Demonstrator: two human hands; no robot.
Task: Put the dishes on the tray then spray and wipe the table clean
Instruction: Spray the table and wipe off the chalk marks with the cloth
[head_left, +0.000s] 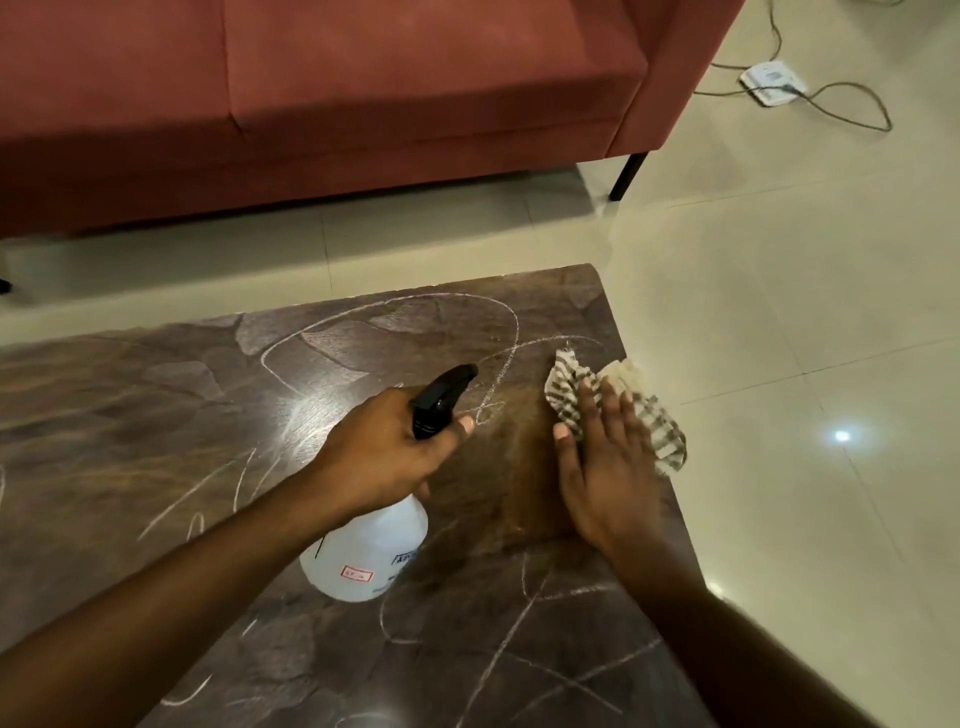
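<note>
A dark brown table (156, 415) with white chalk scribbles fills the lower left. My left hand (384, 452) grips the neck of a white spray bottle (363, 551) with a black trigger head, nozzle pointing up and right. My right hand (602, 467) lies flat, fingers straight, pressing a striped beige cloth (566, 400) onto the table near its right edge. A wet, chalk-free patch lies between the two hands. No dishes or tray are in view.
A red sofa (311, 104) stands beyond the table across a strip of pale tiled floor (779, 312). A white power strip (771, 82) with cables lies on the floor at the top right. The table's right edge runs just beside the cloth.
</note>
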